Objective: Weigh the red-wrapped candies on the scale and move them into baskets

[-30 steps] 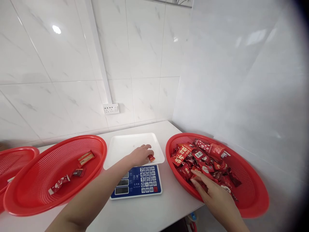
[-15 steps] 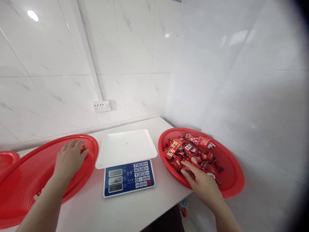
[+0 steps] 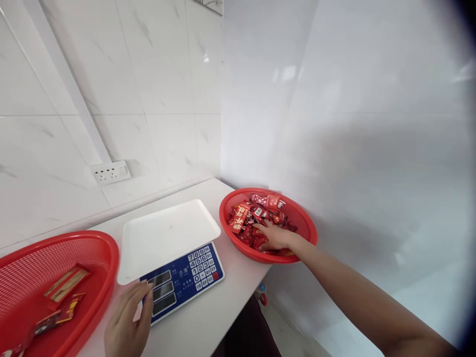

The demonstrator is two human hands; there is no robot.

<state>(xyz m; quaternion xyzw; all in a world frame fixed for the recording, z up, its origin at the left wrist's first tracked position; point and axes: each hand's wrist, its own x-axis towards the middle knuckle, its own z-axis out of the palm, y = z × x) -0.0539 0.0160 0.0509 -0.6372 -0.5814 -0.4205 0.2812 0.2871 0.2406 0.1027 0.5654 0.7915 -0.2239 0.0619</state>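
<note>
My right hand [image 3: 275, 237] reaches into the right red basket [image 3: 308, 223], its fingers spread over a heap of red-wrapped snack packets [image 3: 256, 210]. Its fingertips touch the packets, but none is visibly gripped. My left hand [image 3: 128, 317] is at the left end of a digital scale [image 3: 182, 272], beside its display panel. Those fingers are loosely curved, with a gap before the thumb and nothing clearly held. The scale's white weighing pan [image 3: 169, 233] carries nothing.
Another red basket [image 3: 107, 267] stands at the left with several packets [image 3: 70, 307] lying in it. A wall socket [image 3: 110, 172] is behind the white table [image 3: 208, 327]. A grey wall rises close behind the right basket.
The view has turned to the right. My left hand has left the left basket and come to the scale's edge. My right hand has reached further in over the packets.
</note>
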